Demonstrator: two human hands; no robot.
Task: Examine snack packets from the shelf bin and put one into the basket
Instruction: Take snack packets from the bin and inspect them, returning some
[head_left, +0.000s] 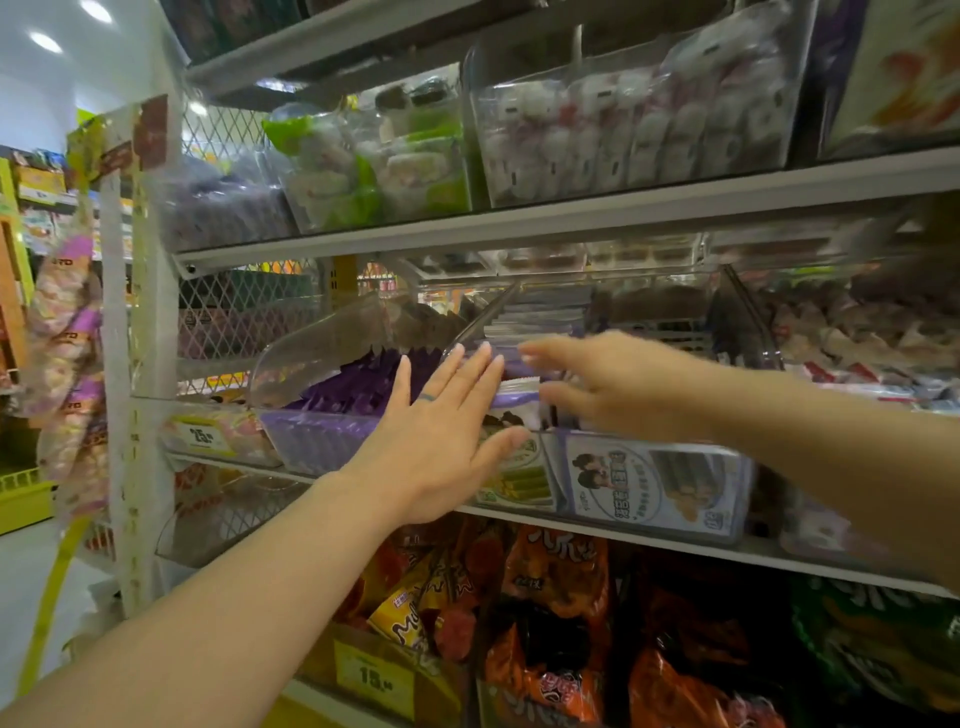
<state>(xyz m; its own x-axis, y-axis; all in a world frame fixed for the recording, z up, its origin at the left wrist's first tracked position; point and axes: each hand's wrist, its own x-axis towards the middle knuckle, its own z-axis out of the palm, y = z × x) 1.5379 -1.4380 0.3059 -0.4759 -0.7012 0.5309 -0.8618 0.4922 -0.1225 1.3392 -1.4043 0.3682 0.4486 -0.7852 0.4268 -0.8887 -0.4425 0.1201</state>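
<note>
Three tiers of shelf (623, 213) filled the view, with the clear bin (649, 483) on the middle one. The left hand (441, 436) lay at the bin's 9 o'clock side, fingers spread and flat, holding nothing. The right hand (602, 384) was stretched in from 3 o'clock, fingers straight above and thumb below a pale packet (511, 399) on the bin's top layer (blur hid whether they pinched it). No basket showed clearly. A hurried pull could drag neighbouring packets over the low front wall.
</note>
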